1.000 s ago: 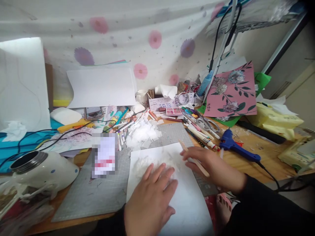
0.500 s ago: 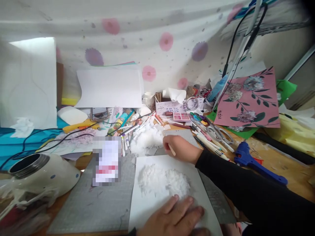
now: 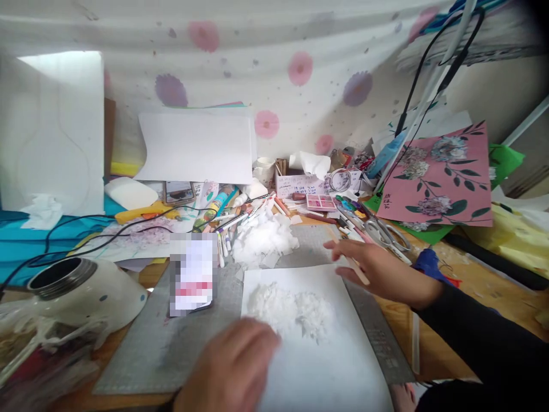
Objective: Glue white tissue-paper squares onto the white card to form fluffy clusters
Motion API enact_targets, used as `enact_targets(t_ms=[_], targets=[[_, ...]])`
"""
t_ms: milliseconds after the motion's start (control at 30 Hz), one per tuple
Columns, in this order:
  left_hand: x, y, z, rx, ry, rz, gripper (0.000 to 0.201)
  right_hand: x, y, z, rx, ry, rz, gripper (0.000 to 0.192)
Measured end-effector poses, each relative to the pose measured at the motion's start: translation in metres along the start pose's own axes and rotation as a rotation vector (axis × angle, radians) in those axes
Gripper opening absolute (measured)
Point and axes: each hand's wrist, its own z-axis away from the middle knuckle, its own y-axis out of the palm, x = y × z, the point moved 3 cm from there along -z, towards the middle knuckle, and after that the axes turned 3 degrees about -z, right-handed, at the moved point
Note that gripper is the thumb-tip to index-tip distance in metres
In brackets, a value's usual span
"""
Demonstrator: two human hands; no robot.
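Note:
A sheet of white paper (image 3: 326, 366) lies on the grey cutting mat (image 3: 146, 349), with two round clusters of white paper scraps (image 3: 315, 315) on it. My right hand (image 3: 377, 272) is above the sheet's right edge, a thin wooden stick (image 3: 358, 270) held between its fingers. Over the sheet's lower left side, my left hand (image 3: 231, 366) is smeared by motion, and its fingers cannot be made out clearly. A pile of loose white scraps (image 3: 266, 237) sits beyond the sheet.
A phone (image 3: 193, 280) and a cream jar on its side (image 3: 94, 297) are at the left. Pens, scissors (image 3: 388, 232) and a blue glue gun (image 3: 426, 263) lie to the right. A pink picture with flowers (image 3: 441, 183) leans behind them. A cable (image 3: 124, 229) crosses the left side.
My right hand has moved right, away from the scrap pile, still with the stick. My left hand has lifted from the sheet and shifted left. The view has shifted slightly.

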Motion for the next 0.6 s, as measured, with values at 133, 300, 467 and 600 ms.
enact_targets(t_ms=[133,300,467,600], targets=[[0.040,-0.005,-0.014,0.264,-0.295,-0.222,0.043,-0.004,0.004,0.046,0.021,0.057,-0.012,0.012],[0.063,0.009,-0.042,0.329,-0.288,-0.242,0.053,0.008,0.015,0.068,0.066,0.092,0.087,0.018],[0.062,0.002,-0.038,0.252,-0.320,-0.272,0.049,0.013,0.021,0.082,0.120,0.081,0.145,0.025],[0.055,-0.013,-0.006,0.257,-0.370,-0.230,0.029,0.008,0.020,0.095,0.119,0.117,0.206,0.025]])
